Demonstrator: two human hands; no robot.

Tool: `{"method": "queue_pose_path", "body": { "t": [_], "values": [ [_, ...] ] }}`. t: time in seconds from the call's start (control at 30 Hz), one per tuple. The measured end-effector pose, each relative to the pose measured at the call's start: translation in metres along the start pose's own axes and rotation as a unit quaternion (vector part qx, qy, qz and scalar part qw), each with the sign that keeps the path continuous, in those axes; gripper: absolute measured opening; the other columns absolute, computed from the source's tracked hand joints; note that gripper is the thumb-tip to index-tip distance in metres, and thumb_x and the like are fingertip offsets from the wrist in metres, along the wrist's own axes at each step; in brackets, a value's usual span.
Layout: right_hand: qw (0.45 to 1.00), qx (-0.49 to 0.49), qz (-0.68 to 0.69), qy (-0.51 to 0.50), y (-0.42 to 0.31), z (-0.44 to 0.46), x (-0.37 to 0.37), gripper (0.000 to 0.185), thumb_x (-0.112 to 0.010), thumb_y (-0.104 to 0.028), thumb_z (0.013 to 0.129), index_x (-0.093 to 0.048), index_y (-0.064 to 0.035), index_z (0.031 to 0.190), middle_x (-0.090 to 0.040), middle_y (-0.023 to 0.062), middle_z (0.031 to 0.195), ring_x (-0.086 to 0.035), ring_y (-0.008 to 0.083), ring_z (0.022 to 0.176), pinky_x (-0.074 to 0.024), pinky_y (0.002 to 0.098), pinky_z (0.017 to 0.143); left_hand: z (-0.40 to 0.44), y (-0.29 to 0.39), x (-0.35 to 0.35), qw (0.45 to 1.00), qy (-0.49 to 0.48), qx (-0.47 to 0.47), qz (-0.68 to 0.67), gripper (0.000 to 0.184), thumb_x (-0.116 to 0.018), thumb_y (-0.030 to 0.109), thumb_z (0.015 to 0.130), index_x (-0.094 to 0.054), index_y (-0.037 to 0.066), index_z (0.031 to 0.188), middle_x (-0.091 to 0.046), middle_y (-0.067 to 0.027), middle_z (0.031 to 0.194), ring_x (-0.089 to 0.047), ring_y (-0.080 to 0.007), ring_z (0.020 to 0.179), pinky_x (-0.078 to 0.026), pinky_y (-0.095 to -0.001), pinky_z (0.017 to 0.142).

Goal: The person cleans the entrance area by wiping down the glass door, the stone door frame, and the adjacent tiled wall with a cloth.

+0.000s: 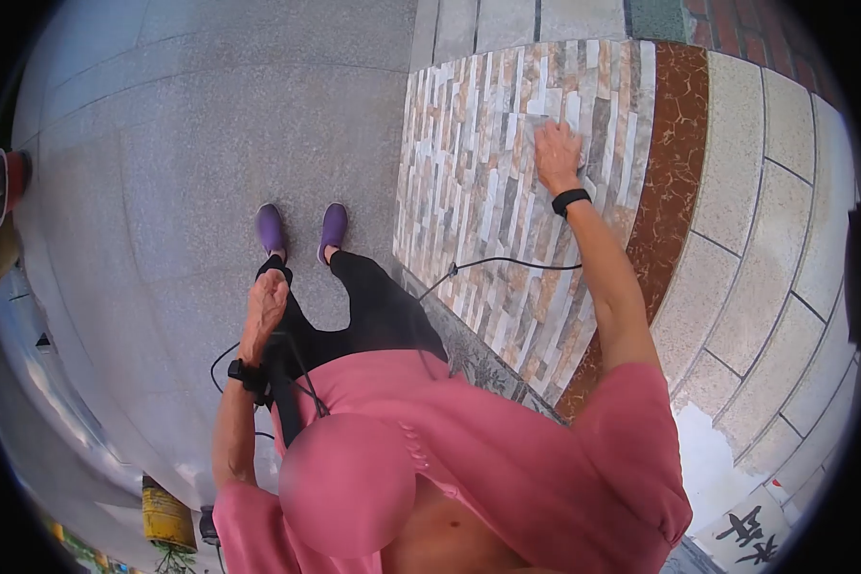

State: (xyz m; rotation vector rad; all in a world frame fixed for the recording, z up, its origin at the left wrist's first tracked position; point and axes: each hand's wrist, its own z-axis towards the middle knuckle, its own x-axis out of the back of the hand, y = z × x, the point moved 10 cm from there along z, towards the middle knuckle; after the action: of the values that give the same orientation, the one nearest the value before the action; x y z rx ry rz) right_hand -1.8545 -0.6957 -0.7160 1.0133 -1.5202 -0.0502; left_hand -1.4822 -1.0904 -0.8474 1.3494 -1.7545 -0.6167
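Note:
My right hand (558, 156) presses against the mosaic-patterned wall tiles (478, 191), fingers bent. Under it, pale grey edges of a thin cloth-like piece seem to show, though they blend with the tile pattern. A black band (570, 201) circles that wrist. Over my thigh hangs my left hand (268, 301), fingers curled in, with nothing visible in it. A black watch (248, 374) is on the left wrist. A thin black cable (517, 261) runs from my body across the tiles and passes behind my right forearm.
A brown marbled border strip (674, 163) edges the patterned tiles, with beige blocks (737, 172) beyond it. Grey paving (172, 182) lies under my purple shoes (332, 228). At the far left stands a red pot (8, 187); a yellow container (167, 515) is at lower left.

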Motion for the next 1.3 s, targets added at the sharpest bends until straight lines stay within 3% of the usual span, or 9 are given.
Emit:
{"method": "queue_pose_path", "body": {
  "t": [0.1,0.3,0.4,0.6,0.8,0.97,1.03,1.13,1.3],
  "values": [
    [0.998,0.060,0.025,0.010,-0.069,-0.072,-0.018,0.018,-0.056,-0.015,0.077,-0.061,-0.0098,0.094,-0.052,0.0059,0.100,-0.048,0.0252,0.099,-0.0385,0.0427,0.070,0.005,-0.045,0.027,1.000,0.010,0.014,-0.005,0.012,-0.048,0.012,0.086,-0.053,0.001,0.083,-0.052,-0.0144,0.069,-0.052,-0.0243,0.064,-0.043,-0.0359,0.059],
    [0.963,0.153,0.086,-0.207,-0.163,-0.205,-0.101,0.017,-0.052,-0.017,0.082,-0.064,-0.0118,0.093,-0.052,0.0040,0.097,-0.046,0.0240,0.099,-0.0363,0.0442,0.073,0.000,-0.112,0.087,0.996,0.051,0.050,0.048,0.013,-0.048,0.012,0.087,-0.053,0.000,0.082,-0.053,-0.0153,0.069,-0.054,-0.0263,0.064,-0.044,-0.0375,0.060],
    [0.945,0.191,0.116,-0.240,-0.178,-0.224,-0.102,0.014,-0.053,-0.018,0.081,-0.065,-0.0122,0.087,-0.053,0.0036,0.097,-0.046,0.0243,0.099,-0.0375,0.0440,0.073,-0.005,-0.144,0.085,0.994,0.049,0.079,0.062,0.014,-0.048,0.012,0.087,-0.054,0.000,0.085,-0.055,-0.0169,0.071,-0.056,-0.0297,0.067,-0.045,-0.0390,0.061],
    [0.933,0.198,0.147,-0.263,-0.163,-0.144,-0.119,0.012,-0.053,-0.018,0.081,-0.063,-0.0116,0.083,-0.055,0.0073,0.094,-0.050,0.0266,0.097,-0.0403,0.0456,0.075,-0.012,-0.163,0.020,0.989,0.015,0.123,0.074,0.019,-0.055,0.016,0.086,-0.056,0.002,0.098,-0.058,-0.0234,0.088,-0.059,-0.0390,0.083,-0.048,-0.0449,0.073],
    [0.981,0.183,0.032,-0.050,-0.081,0.073,-0.123,0.010,-0.055,-0.019,0.083,-0.065,-0.0178,0.083,-0.055,0.0049,0.092,-0.051,0.0243,0.096,-0.0371,0.0491,0.078,-0.002,-0.143,-0.069,0.962,-0.081,0.214,0.147,0.037,-0.063,0.024,0.085,-0.052,0.010,0.117,-0.053,-0.0274,0.108,-0.054,-0.0457,0.097,-0.046,-0.0506,0.084],
    [0.995,0.076,-0.056,-0.043,-0.031,0.199,-0.124,0.017,-0.054,-0.020,0.084,-0.066,-0.0156,0.094,-0.057,0.0049,0.103,-0.050,0.0260,0.101,-0.0365,0.0513,0.080,0.008,-0.158,-0.102,0.939,-0.074,0.270,0.200,0.049,-0.063,0.026,0.084,-0.044,0.007,0.125,-0.041,-0.0247,0.121,-0.046,-0.0462,0.107,-0.046,-0.0577,0.083],
    [0.992,0.037,-0.103,-0.055,-0.039,0.202,-0.136,0.017,-0.053,-0.020,0.084,-0.066,-0.0149,0.095,-0.057,0.0049,0.103,-0.050,0.0266,0.100,-0.0375,0.0509,0.077,0.012,-0.165,-0.106,0.933,-0.061,0.282,0.216,0.055,-0.064,0.027,0.084,-0.041,0.007,0.130,-0.038,-0.0233,0.123,-0.045,-0.0457,0.108,-0.046,-0.0596,0.082],
    [0.989,0.124,-0.078,-0.010,-0.087,0.154,-0.175,0.016,-0.053,-0.019,0.084,-0.064,-0.0133,0.094,-0.056,0.0051,0.102,-0.050,0.0271,0.099,-0.0384,0.0498,0.074,0.010,-0.187,-0.124,0.917,-0.084,0.309,0.237,0.060,-0.064,0.029,0.084,-0.037,0.009,0.134,-0.038,-0.0214,0.121,-0.046,-0.0441,0.108,-0.047,-0.0590,0.080],
    [0.977,0.172,0.013,-0.126,-0.192,0.007,-0.216,0.015,-0.049,-0.017,0.086,-0.061,-0.0117,0.094,-0.053,0.0050,0.099,-0.048,0.0263,0.099,-0.0378,0.0500,0.076,0.009,-0.194,-0.127,0.915,-0.114,0.283,0.264,0.064,-0.067,0.030,0.082,-0.037,0.010,0.135,-0.037,-0.0193,0.117,-0.047,-0.0429,0.102,-0.049,-0.0556,0.079]
  ]
}}
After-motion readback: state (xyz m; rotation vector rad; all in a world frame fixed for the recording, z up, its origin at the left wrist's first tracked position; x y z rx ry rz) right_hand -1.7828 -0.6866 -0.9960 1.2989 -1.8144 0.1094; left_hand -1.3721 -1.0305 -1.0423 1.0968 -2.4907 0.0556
